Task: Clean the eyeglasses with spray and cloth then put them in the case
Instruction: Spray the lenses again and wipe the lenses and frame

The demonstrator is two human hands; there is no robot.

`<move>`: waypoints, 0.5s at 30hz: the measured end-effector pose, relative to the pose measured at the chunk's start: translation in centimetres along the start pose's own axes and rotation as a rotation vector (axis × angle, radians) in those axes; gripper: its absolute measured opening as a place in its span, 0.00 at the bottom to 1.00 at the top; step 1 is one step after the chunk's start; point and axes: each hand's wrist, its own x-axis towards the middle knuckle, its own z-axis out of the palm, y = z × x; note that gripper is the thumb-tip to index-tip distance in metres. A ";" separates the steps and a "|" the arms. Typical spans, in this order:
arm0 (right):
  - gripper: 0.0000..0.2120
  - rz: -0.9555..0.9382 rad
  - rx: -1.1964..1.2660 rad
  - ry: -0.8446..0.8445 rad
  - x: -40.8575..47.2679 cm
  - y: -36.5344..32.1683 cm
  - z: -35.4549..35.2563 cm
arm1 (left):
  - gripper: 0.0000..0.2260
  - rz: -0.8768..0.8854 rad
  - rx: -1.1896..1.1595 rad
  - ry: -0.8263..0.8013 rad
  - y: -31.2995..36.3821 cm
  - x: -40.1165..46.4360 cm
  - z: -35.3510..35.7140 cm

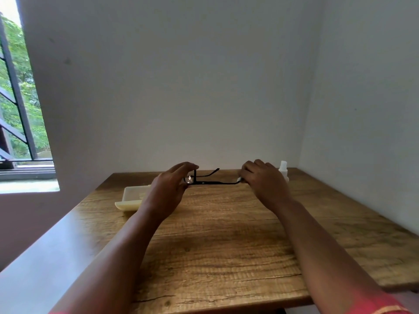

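Black-framed eyeglasses (205,181) hang in the air above the far part of the wooden table (226,241), temples unfolded. My left hand (170,189) grips the front frame near a lens. My right hand (263,177) pinches the tip of the long temple, and a bit of white shows at its fingertips, perhaps the cloth. An open cream-coloured case (131,198) lies on the table to the left, partly hidden behind my left wrist. A small white spray bottle (283,170) stands upright at the back right, just behind my right hand.
White walls close off the table at the back and right. A pale ledge runs along the table's left side below a barred window (18,109).
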 end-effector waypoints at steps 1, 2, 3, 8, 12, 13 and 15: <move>0.10 -0.001 0.022 -0.001 0.1 -0.2 -0.1 | 0.21 -0.004 0.001 -0.001 -0.2 -0.1 -0.1; 0.09 0.000 0.052 -0.004 0.2 -0.5 -0.2 | 0.21 -0.003 0.002 -0.005 -0.3 -0.1 -0.1; 0.08 -0.002 0.087 -0.004 0.3 -1.0 -0.4 | 0.21 -0.001 0.002 -0.010 -0.4 -0.1 -0.1; 0.06 -0.045 0.226 0.012 1.2 -4.2 -1.3 | 0.21 0.011 0.041 -0.029 0.2 -0.1 0.5; 0.06 -0.083 0.222 0.073 1.4 -5.8 -1.7 | 0.21 0.055 0.147 -0.043 0.8 -0.2 0.5; 0.06 -0.100 0.222 0.093 1.4 -6.0 -1.9 | 0.21 0.068 0.170 -0.048 1.0 -0.2 0.6; 0.08 -0.129 0.228 0.135 1.4 -6.4 -2.1 | 0.21 0.076 0.194 -0.052 1.4 -0.2 0.7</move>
